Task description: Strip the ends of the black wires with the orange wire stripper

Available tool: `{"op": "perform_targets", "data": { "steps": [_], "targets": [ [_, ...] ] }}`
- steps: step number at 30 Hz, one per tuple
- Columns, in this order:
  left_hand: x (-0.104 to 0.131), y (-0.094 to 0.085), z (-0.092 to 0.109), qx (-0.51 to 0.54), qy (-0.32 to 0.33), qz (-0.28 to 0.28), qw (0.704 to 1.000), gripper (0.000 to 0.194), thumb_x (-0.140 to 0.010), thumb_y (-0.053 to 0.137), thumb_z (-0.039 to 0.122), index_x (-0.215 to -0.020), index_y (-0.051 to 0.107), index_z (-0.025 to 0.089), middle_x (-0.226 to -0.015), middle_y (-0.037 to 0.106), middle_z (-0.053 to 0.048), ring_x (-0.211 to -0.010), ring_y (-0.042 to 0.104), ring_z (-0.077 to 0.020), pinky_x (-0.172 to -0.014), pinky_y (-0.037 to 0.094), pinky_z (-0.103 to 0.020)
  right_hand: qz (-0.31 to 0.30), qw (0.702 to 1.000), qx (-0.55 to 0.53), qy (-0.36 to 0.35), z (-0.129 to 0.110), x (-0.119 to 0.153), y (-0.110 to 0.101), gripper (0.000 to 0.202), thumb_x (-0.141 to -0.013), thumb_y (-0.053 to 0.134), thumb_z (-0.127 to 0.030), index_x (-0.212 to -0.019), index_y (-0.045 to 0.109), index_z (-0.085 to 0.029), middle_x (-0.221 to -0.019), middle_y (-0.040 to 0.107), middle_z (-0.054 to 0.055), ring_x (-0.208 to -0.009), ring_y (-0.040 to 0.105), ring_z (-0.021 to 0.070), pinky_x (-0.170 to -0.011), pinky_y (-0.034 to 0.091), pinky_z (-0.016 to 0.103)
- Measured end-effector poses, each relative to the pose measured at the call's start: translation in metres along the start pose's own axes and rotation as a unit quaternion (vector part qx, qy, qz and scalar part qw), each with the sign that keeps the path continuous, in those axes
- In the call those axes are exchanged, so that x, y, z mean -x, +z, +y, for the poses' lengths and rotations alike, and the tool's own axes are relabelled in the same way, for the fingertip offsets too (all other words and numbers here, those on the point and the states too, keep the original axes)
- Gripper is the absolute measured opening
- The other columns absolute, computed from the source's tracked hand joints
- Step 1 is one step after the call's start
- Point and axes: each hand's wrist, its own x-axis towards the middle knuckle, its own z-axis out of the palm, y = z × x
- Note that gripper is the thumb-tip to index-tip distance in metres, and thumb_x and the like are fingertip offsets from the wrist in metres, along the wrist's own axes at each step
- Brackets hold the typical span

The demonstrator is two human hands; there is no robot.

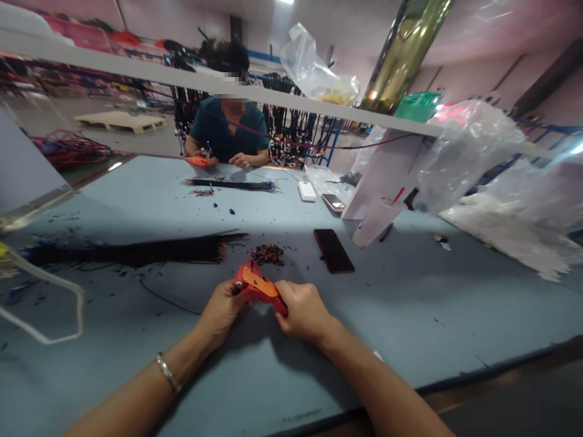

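Note:
An orange and red wire stripper (259,284) is held over the table by my right hand (303,308), whose fingers wrap round its handles. My left hand (226,306) is closed at the tool's head, its fingertips pinched together beside the jaws. A thin black wire (166,298) runs across the table to my left hand; its end at the jaws is hidden. Just beyond the tool lies a small heap of cut wire bits (268,254), black with copper-coloured pieces. To the left stretches a long bundle of black wires (136,250), its stripped-looking ends facing the heap.
A dark phone (334,250) and a tilted plastic cup (378,221) are at the right. Across the table (410,315) a co-worker (230,130) sits behind another wire bundle (232,184). A shelf bar (273,96) crosses above. A white cord loop (79,309) hangs at left.

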Motion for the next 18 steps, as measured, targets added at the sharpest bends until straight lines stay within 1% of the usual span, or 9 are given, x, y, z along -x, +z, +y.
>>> {"op": "perform_targets", "data": {
  "steps": [5, 8, 11, 13, 14, 15, 16, 17, 18],
  "targets": [
    [-0.001, 0.002, 0.004, -0.001, -0.004, 0.006, 1.0, 0.027, -0.06, 0.077, 0.036, -0.068, 0.066, 0.013, -0.059, 0.058, 0.001, -0.057, 0.047, -0.011, -0.056, 0.038, -0.021, -0.004, 1.0, -0.018, 0.014, -0.001, -0.002, 0.001, 0.015, -0.069, 0.053, -0.019, -0.084, 0.051, -0.018, -0.074, 0.065, 0.006, -0.062, 0.06, 0.0195, -0.056, 0.038, 0.027],
    [0.0, 0.004, 0.006, -0.009, 0.002, 0.01, 1.0, 0.025, -0.061, 0.076, 0.035, -0.066, 0.063, 0.013, -0.057, 0.054, 0.003, -0.056, 0.045, -0.0101, -0.055, 0.036, -0.02, -0.008, 0.999, -0.026, 0.027, -0.003, -0.004, 0.0, 0.014, -0.069, 0.054, -0.02, -0.083, 0.051, -0.019, -0.075, 0.065, 0.006, -0.062, 0.06, 0.0192, -0.057, 0.038, 0.027],
    [0.001, 0.004, 0.009, -0.046, 0.034, 0.016, 0.998, 0.029, -0.069, 0.07, 0.042, -0.068, 0.062, 0.014, -0.055, 0.049, 0.004, -0.051, 0.039, -0.0088, -0.05, 0.032, -0.019, 0.005, 0.996, -0.06, 0.059, -0.003, -0.006, -0.005, 0.013, -0.071, 0.055, -0.021, -0.083, 0.053, -0.018, -0.074, 0.064, 0.005, -0.063, 0.059, 0.0192, -0.059, 0.039, 0.027],
    [0.002, 0.002, 0.011, -0.098, 0.066, 0.034, 0.992, 0.03, -0.074, 0.064, 0.044, -0.07, 0.061, 0.014, -0.055, 0.047, 0.004, -0.051, 0.039, -0.0092, -0.049, 0.032, -0.019, 0.026, 0.985, -0.131, 0.106, -0.001, -0.007, -0.011, 0.011, -0.072, 0.056, -0.023, -0.082, 0.055, -0.018, -0.07, 0.062, 0.003, -0.064, 0.059, 0.0192, -0.061, 0.04, 0.028],
    [0.003, 0.001, 0.012, -0.131, 0.085, 0.048, 0.987, 0.029, -0.076, 0.063, 0.043, -0.07, 0.061, 0.015, -0.056, 0.048, 0.004, -0.052, 0.04, -0.0098, -0.05, 0.033, -0.019, 0.031, 0.971, -0.199, 0.131, 0.001, -0.008, -0.014, 0.011, -0.072, 0.056, -0.024, -0.081, 0.055, -0.018, -0.068, 0.06, 0.002, -0.064, 0.058, 0.0189, -0.061, 0.041, 0.028],
    [0.003, 0.0, 0.013, -0.166, 0.104, 0.065, 0.978, 0.028, -0.076, 0.062, 0.042, -0.07, 0.061, 0.016, -0.057, 0.049, 0.004, -0.054, 0.043, -0.0107, -0.052, 0.034, -0.02, 0.025, 0.944, -0.292, 0.153, 0.003, -0.008, -0.017, 0.012, -0.072, 0.057, -0.025, -0.082, 0.055, -0.018, -0.068, 0.06, 0.001, -0.064, 0.058, 0.0186, -0.061, 0.042, 0.028],
    [0.003, -0.001, 0.013, -0.196, 0.124, 0.079, 0.969, 0.026, -0.076, 0.061, 0.042, -0.071, 0.061, 0.016, -0.058, 0.05, 0.004, -0.056, 0.045, -0.0117, -0.054, 0.036, -0.02, 0.006, 0.899, -0.403, 0.17, 0.006, -0.008, -0.018, 0.015, -0.072, 0.057, -0.027, -0.084, 0.056, -0.018, -0.069, 0.06, 0.001, -0.064, 0.059, 0.0184, -0.061, 0.044, 0.028],
    [0.003, -0.003, 0.013, -0.223, 0.141, 0.09, 0.96, 0.025, -0.077, 0.06, 0.041, -0.072, 0.062, 0.017, -0.059, 0.052, 0.003, -0.059, 0.048, -0.0127, -0.057, 0.038, -0.021, -0.021, 0.836, -0.518, 0.18, 0.009, -0.009, -0.018, 0.019, -0.073, 0.057, -0.029, -0.087, 0.056, -0.017, -0.071, 0.061, 0.002, -0.064, 0.06, 0.0183, -0.06, 0.046, 0.029],
    [0.003, -0.004, 0.013, -0.245, 0.154, 0.095, 0.953, 0.025, -0.077, 0.059, 0.041, -0.074, 0.063, 0.017, -0.062, 0.055, 0.002, -0.062, 0.05, -0.0138, -0.06, 0.04, -0.021, -0.049, 0.76, -0.622, 0.183, 0.012, -0.009, -0.017, 0.023, -0.073, 0.056, -0.031, -0.091, 0.056, -0.016, -0.074, 0.061, 0.003, -0.064, 0.061, 0.0182, -0.059, 0.047, 0.029]
  ]
}}
